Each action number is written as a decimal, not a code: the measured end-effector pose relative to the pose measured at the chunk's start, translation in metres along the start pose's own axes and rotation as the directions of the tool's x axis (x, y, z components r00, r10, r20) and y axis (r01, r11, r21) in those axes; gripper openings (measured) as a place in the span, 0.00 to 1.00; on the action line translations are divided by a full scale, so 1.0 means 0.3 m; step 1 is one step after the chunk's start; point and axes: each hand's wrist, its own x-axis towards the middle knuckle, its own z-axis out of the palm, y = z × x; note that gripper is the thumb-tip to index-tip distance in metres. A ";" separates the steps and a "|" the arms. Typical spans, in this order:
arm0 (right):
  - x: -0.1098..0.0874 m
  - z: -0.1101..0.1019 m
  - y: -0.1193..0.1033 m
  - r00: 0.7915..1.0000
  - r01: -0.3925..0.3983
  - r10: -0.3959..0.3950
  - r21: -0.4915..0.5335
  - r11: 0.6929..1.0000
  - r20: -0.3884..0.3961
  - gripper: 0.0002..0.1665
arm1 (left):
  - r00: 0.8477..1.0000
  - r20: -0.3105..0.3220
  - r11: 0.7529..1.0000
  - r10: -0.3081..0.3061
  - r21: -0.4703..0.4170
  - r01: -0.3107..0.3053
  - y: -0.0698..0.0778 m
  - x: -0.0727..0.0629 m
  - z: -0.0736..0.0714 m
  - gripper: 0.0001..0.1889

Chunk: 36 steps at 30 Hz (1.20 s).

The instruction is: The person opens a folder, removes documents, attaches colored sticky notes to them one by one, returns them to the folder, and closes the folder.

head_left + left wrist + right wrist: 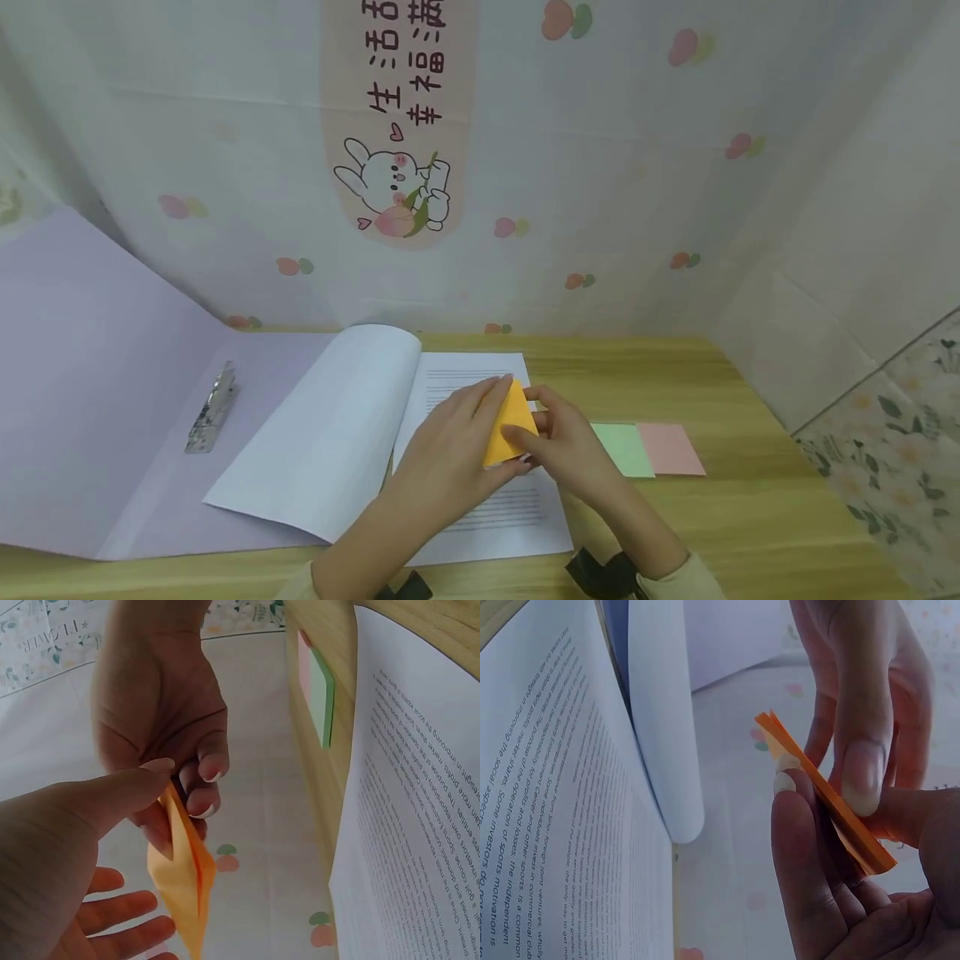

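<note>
An orange sticky-note pad point(513, 423) is held above a printed page point(480, 533). My right hand point(573, 450) grips it between thumb and fingers from the right. My left hand point(450, 442) lies along its other side, fingers extended. In the left wrist view, the left thumb point(124, 795) touches the top of the orange pad point(180, 877) beside the right hand point(161, 705), while the other left fingers are spread and straight. Seen from the right wrist, the pad's layers point(855, 844) part slightly at one end, and the left thumb point(862, 776) presses against its face.
Green point(624, 450) and pink sticky-note pads point(671, 450) lie side by side on the wooden table point(757, 517). To the left, a purple folder point(82, 375) stands spread with a metal-looking clip point(212, 408) and a curled-over white sheet point(322, 442). A patterned curtain point(637, 167) hangs behind.
</note>
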 end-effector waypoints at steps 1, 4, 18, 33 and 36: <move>0.000 0.004 -0.003 1.000 0.001 -0.001 -0.002 1.000 0.000 0.28 | 1.000 -0.009 1.000 0.007 -0.003 -0.007 -0.002 0.001 0.001 0.47; -0.001 0.014 -0.009 1.000 0.000 0.000 -0.009 1.000 0.001 0.28 | 1.000 -0.016 1.000 0.004 -0.029 -0.004 -0.006 0.001 0.003 0.47; -0.005 0.015 0.004 0.994 -0.009 -0.012 0.195 0.981 0.107 0.29 | 0.999 0.021 0.991 -0.041 -0.128 0.043 -0.019 0.001 -0.013 0.46; 0.013 0.003 0.066 0.894 -0.165 -0.222 0.747 0.644 0.389 0.23 | 0.997 0.043 0.932 -0.057 -0.355 0.068 -0.026 0.012 -0.047 0.45; 0.017 0.004 0.072 0.883 -0.174 -0.246 0.765 0.621 0.400 0.23 | 0.995 0.071 0.909 -0.070 -0.405 0.093 -0.032 0.013 -0.051 0.44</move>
